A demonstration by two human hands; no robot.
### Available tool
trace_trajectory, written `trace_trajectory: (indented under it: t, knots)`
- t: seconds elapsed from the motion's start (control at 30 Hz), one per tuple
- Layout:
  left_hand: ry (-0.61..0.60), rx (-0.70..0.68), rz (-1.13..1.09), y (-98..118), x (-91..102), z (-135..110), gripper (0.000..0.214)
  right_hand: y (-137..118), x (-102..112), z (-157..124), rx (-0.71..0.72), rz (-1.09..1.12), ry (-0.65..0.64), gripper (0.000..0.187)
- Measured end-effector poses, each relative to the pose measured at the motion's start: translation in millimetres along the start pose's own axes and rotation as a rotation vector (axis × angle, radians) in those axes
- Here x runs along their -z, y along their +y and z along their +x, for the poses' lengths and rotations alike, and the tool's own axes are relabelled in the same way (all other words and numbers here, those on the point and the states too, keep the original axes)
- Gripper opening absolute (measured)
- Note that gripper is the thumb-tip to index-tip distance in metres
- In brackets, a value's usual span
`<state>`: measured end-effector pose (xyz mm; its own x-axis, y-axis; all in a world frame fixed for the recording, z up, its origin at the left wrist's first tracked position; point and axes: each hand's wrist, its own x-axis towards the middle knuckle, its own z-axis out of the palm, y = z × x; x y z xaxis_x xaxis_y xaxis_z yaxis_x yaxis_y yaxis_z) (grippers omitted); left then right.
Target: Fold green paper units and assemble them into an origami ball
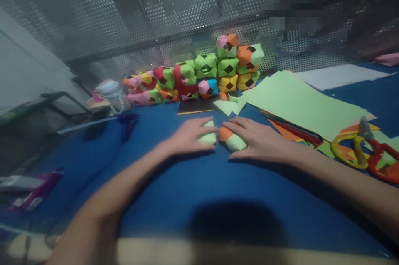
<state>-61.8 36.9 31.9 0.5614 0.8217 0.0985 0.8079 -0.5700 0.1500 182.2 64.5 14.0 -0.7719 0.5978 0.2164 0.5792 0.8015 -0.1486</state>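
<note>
My left hand (188, 136) lies on the blue table (199, 198) with its fingers pressed on a light green folded paper piece (208, 137). Just to the right, my right hand (258, 138) rests fingers-down on a green and orange folded paper piece (232, 139). The two pieces almost touch between my hands. Behind them stands a row of colourful folded paper cubes (205, 75), stacked higher at its right end.
Light green paper sheets (299, 100) lie right of my hands over orange and red sheets. Yellow and red scissors (364, 152) sit at the far right. A perforated metal screen (174, 23) runs behind the cubes. A pink object (37, 192) lies at the left.
</note>
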Motion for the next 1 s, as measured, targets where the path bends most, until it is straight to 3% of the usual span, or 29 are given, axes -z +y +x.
trace_trajectory:
  t: [0.2, 0.37, 0.5, 0.8, 1.0]
  knots:
    - [0.045, 0.011, -0.039, 2.1, -2.7, -2.1, 0.058, -4.3, -0.7, -0.8, -0.022, -0.065, 0.034, 0.089]
    - [0.088, -0.038, -0.057, 5.8, 0.5, -3.3, 0.059, 0.0, -0.4, -0.7, 0.020, -0.042, -0.020, 0.092]
    - [0.068, -0.006, -0.040, 9.5, 1.1, -3.6, 0.055, 1.0, 0.6, 4.9, 0.020, 0.003, -0.060, 0.087]
    - [0.018, 0.046, 0.025, 8.3, -2.2, -1.3, 0.052, -6.3, 2.8, 10.8, 0.017, 0.039, -0.023, 0.074]
    - [-0.110, 0.068, -0.008, 5.9, 10.6, -3.9, 0.057, -11.1, -1.0, 8.9, -0.071, 0.052, 0.005, 0.074]
